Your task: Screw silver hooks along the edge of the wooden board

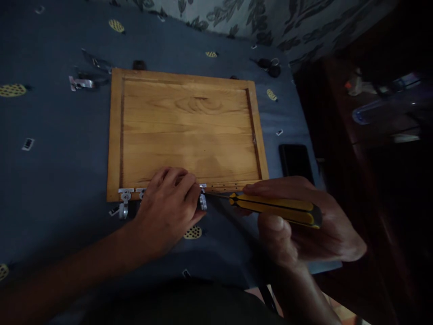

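Metal hinge (pixel 203 201) sits on the near edge of the wooden panel (pixel 189 135), just beside your left fingertips at their 3 o'clock. Your left hand (pixel 171 198) is the nearer one, its fingers bent over that edge; whether they pinch the hinge or only press beside it, you cannot tell. Your right hand (pixel 321 241) lies at 4 o'clock from the hinge, its fingers wrapped around the yellow-and-black screwdriver (pixel 277 207). The tool's long axis runs from about 4 o'clock at the butt to between 9 and 10 at the tip, which ends at the hinge; contact is too dark to judge.

Your panel lies lengthwise from 9 to 3 o'clock on the blue printed cloth (pixel 67 180). Small holes (pixel 226 186) dot its edge at 3 o'clock from the hinge. At 9 o'clock, your left hand partly covers a second hinge (pixel 140 193), with an end hinge (pixel 124 203) beyond it. Loose hardware (pixel 82 83) rests past the panel's 10 o'clock corner, a dark keyring (pixel 270 67) past its 1 o'clock corner, and a black phone (pixel 297 162) at 2 o'clock from the hinge. Your own left fingers block its 9 o'clock side.
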The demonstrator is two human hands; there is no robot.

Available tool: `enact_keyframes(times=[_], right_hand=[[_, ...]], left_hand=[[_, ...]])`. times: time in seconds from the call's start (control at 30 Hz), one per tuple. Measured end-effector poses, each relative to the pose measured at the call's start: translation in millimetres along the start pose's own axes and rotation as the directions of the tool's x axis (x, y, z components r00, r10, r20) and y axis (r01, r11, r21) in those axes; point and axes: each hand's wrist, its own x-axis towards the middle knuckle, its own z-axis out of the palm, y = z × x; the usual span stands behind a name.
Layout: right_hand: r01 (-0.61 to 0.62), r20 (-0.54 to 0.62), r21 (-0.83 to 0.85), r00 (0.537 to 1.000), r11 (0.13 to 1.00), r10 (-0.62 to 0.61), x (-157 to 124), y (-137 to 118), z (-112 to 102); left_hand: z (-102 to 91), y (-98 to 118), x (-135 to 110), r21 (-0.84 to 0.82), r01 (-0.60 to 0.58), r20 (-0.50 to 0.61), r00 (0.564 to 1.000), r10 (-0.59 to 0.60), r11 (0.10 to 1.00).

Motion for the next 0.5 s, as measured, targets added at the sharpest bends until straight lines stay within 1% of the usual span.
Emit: enact_keyframes(times=[0.03, 0.1, 0.3, 0.43, 0.5], right_hand=[[0.014, -0.035, -0.003, 0.999, 1.000, -0.014, -0.3, 0.6, 1.0], [0.023, -0.035, -0.014, 0.999, 1.000, -0.024, -0.5, 2.4, 1.9], [0.068, 0.114, 0.019, 0.991, 0.997, -0.070, 4.9, 5.6, -4.1], [0.134, 0.134, 0.003, 0.982, 0.991, -0.133, 4.9, 7.3, -5.5], [0.101, 0.143, -0.008, 0.985, 0.995, -0.098, 1.7, 9.6, -5.6]], left_hand=[[0.1, 0.1, 0.0, 0.000, 0.004, 0.002, 1.000, -0.004, 1.000], [0.2, 0.3, -0.1, 0.004, 0.013, 0.003, 1.000, -0.014, 1.000], [1.1, 0.5, -0.8, -0.001, 0.012, 0.012, 1.000, -0.012, 1.000], [1.6, 0.4, -1.2, 0.000, 0.020, 0.010, 1.000, -0.020, 1.000], [1.4, 0.4, -1.3, 0.002, 0.013, 0.004, 1.000, -0.013, 1.000]])
